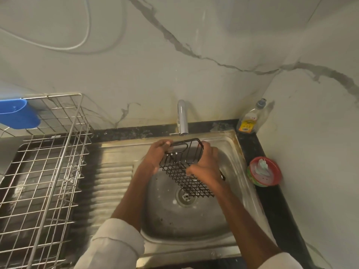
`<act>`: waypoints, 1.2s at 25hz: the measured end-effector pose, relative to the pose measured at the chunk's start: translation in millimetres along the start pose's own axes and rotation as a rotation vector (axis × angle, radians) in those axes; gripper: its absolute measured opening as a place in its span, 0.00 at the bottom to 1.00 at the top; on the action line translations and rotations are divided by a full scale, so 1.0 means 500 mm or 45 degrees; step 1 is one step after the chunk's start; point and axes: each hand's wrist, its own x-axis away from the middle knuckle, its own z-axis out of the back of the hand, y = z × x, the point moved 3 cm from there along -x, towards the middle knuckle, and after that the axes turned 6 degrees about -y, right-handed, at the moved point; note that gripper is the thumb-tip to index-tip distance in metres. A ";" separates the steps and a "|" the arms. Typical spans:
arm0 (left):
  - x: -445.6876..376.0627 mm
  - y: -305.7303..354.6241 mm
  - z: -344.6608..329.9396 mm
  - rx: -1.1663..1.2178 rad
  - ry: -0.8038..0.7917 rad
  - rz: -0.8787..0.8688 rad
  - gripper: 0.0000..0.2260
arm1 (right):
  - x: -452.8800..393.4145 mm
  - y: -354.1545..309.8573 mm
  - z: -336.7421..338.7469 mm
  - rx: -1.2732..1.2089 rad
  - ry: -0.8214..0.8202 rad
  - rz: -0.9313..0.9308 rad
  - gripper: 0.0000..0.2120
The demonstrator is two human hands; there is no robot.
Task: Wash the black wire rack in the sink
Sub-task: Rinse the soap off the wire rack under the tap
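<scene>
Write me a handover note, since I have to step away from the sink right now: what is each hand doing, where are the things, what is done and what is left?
Left hand: grips the far left edge of the black wire rack.
Right hand: grips the rack's right side.
The rack is held tilted over the sink basin, just below the faucet, above the drain.
Dish soap bottle stands at the back right corner; a red bowl sits on the right counter; the metal drying rack is on the left.
Done: rack is in position. I cannot tell whether water is running.
Left: scrub, rinse, set to dry.
</scene>
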 end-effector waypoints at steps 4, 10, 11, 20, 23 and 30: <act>0.002 -0.030 -0.015 -0.040 0.023 0.058 0.08 | 0.006 -0.002 0.019 0.096 0.095 0.020 0.52; 0.019 0.001 -0.076 0.196 0.037 0.098 0.12 | 0.032 0.020 0.067 -0.004 0.210 -0.042 0.55; 0.024 0.006 -0.087 0.248 0.029 0.095 0.12 | 0.038 0.025 0.075 -0.031 0.231 -0.055 0.56; 0.049 0.039 -0.157 0.145 0.089 -0.067 0.11 | 0.063 0.026 0.069 -0.135 0.298 -0.053 0.51; 0.051 0.030 -0.131 0.154 0.139 -0.092 0.10 | 0.053 0.006 0.063 -0.097 0.253 0.026 0.49; 0.056 -0.003 -0.070 0.210 0.215 -0.076 0.11 | 0.029 -0.018 0.028 0.031 0.187 0.074 0.55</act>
